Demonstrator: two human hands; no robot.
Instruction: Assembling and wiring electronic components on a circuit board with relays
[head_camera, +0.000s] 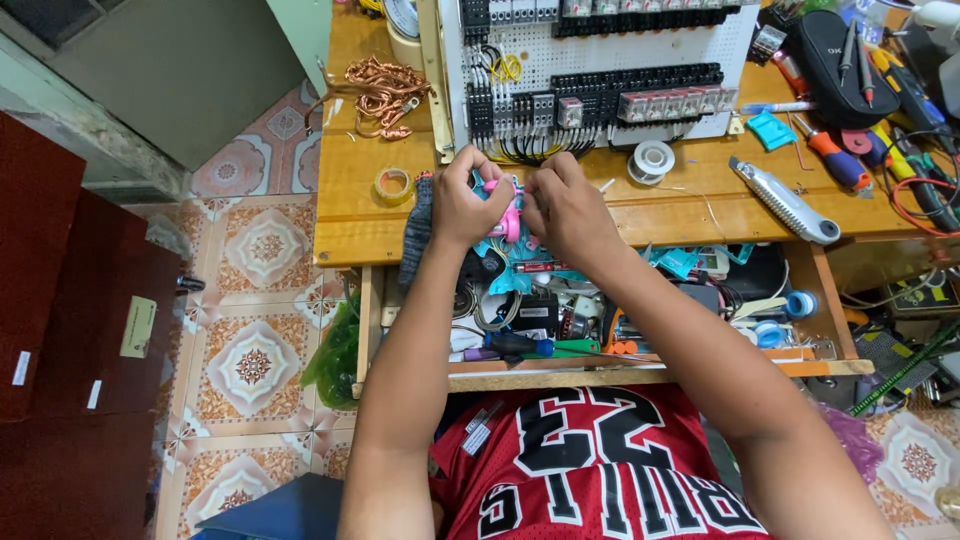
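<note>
both hands meet at the front edge of the wooden worktop (700, 215), just above the open drawer (620, 375). the left hand (462, 200) is curled closed around a small pink tool (510, 222), its handles showing between the two fists. the right hand (567, 205), at 3 o'clock of the left and almost touching it, pinches at the same spot; what its fingertips grip i cannot tell. at 12 o'clock stands a white control panel (600, 60), a utility knife (785, 200) lies at 3 o'clock, and a tape roll (393, 185) at 9 o'clock.
</note>
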